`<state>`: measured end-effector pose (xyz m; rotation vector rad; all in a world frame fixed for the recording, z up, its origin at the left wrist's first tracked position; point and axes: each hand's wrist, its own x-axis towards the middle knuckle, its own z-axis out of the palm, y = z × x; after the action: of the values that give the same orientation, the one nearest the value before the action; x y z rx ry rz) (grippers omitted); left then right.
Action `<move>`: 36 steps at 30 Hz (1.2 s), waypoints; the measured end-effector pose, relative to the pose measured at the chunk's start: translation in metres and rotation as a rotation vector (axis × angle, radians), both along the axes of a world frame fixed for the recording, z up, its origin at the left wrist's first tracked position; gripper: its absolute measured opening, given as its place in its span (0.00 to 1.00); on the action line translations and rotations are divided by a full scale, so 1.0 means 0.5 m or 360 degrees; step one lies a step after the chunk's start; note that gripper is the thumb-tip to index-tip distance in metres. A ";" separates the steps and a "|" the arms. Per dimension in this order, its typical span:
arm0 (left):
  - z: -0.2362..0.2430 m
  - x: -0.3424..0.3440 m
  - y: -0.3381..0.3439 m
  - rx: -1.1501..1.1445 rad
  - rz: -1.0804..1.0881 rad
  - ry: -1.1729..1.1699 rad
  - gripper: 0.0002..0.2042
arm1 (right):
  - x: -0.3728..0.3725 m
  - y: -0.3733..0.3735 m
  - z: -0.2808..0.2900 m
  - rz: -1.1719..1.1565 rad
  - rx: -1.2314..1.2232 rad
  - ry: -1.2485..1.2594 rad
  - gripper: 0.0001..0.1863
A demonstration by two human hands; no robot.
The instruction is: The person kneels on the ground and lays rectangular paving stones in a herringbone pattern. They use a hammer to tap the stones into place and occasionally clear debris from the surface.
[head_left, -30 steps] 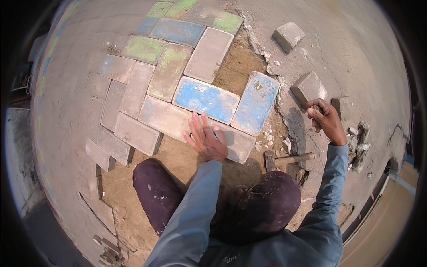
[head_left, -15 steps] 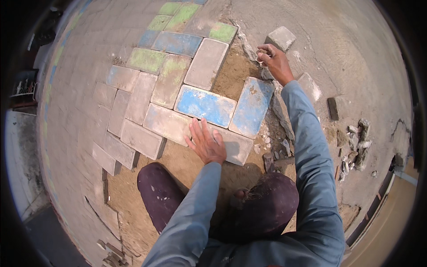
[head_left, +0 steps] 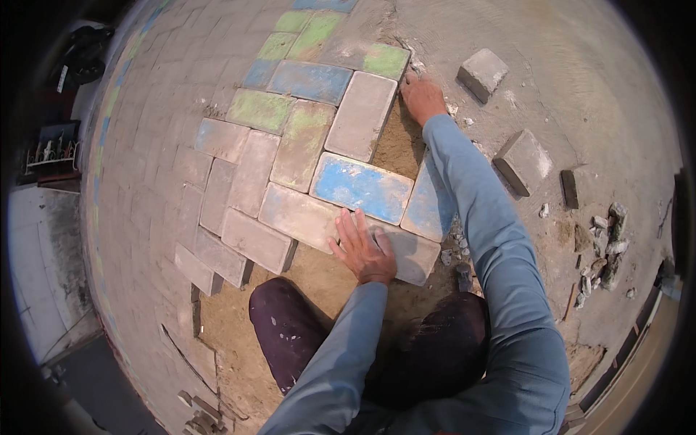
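My left hand (head_left: pixel 365 250) lies flat with its fingers spread on a grey paving block (head_left: pixel 412 254). Its fingertips reach the edge of a blue-painted paving block (head_left: pixel 362 187). Farther off, my right hand (head_left: pixel 423 96) is down at the broken concrete edge beside the green-painted block (head_left: pixel 386 60). The right fingers are curled, and whatever they hold is hidden. Below that hand lies a sandy gap (head_left: pixel 399 141) between a pale upright block (head_left: pixel 361 116) and the concrete. Another blue block (head_left: pixel 428 206) is partly covered by my right forearm.
Laid pavers (head_left: pixel 156 138) stretch away to the left. On the concrete at right rest a loose block (head_left: pixel 482 75), a second block (head_left: pixel 523 163), a small dark piece (head_left: pixel 570 189) and a heap of rubble (head_left: pixel 605 246). Bare sand (head_left: pixel 232 319) surrounds my knees.
My right hand has moved left and down to the concrete edge by the green block; before, it was raised with a small lump between its fingers. My left hand stays on the same block. The view has shifted.
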<state>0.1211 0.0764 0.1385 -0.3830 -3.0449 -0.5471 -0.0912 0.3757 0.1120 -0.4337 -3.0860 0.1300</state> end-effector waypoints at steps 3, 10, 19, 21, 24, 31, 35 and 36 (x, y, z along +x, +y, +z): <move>0.001 0.000 -0.001 0.0006 -0.0004 0.0011 0.30 | 0.029 -0.001 0.022 -0.0030 -0.0070 0.0026 0.14; -0.001 0.002 -0.002 0.0033 -0.0022 0.0099 0.31 | 0.084 -0.067 0.073 0.0248 -0.0239 -0.0093 0.11; -0.004 0.002 -0.001 0.0028 0.0007 0.0015 0.30 | 0.065 -0.060 0.044 -0.0012 -0.0945 -0.0398 0.10; -0.003 0.003 -0.001 0.0016 0.0011 -0.0006 0.30 | 0.066 -0.064 0.043 -0.0162 -0.0620 -0.0048 0.11; -0.002 0.002 0.001 0.0023 0.0027 -0.0030 0.30 | 0.094 -0.098 0.042 -0.0007 -0.0034 -0.0118 0.16; -0.004 0.003 0.000 0.0040 0.0011 0.0021 0.30 | 0.149 -0.083 0.023 0.0314 -0.0468 -0.0131 0.06; -0.008 0.004 0.003 0.0000 0.0022 -0.0006 0.30 | 0.131 -0.025 0.023 0.0344 -0.0393 -0.0153 0.08; -0.008 0.004 0.003 -0.0002 0.0017 -0.0012 0.30 | 0.129 -0.024 0.027 0.0233 -0.0255 -0.0121 0.09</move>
<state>0.1230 0.0777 0.1345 -0.3651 -3.0528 -0.5478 -0.0268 0.3636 0.1257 -0.2209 -3.1934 0.3743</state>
